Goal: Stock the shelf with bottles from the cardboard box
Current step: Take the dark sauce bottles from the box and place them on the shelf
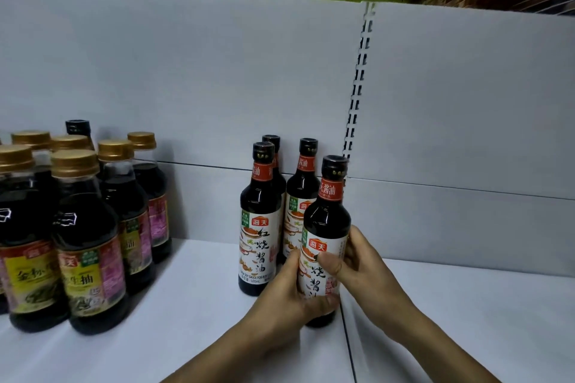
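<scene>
Both hands are wrapped around one dark soy sauce bottle, which stands upright on the white shelf, its base right at the seam between two shelf boards. The left hand curls around the lower left of the bottle, thumb across the bottom of the label. The right hand grips the right side, thumb pressed over the label's middle.

Three more bottles of the same kind stand just behind and to the left: a front bottle with its white label facing out, a second bottle close beside the held one, and a rear bottle mostly hidden, only its black cap and neck showing.

Well apart on the left stands a cluster of gold-capped bottles with yellow and red labels, a black-capped one behind them. A slotted upright runs down the grey back panel.
</scene>
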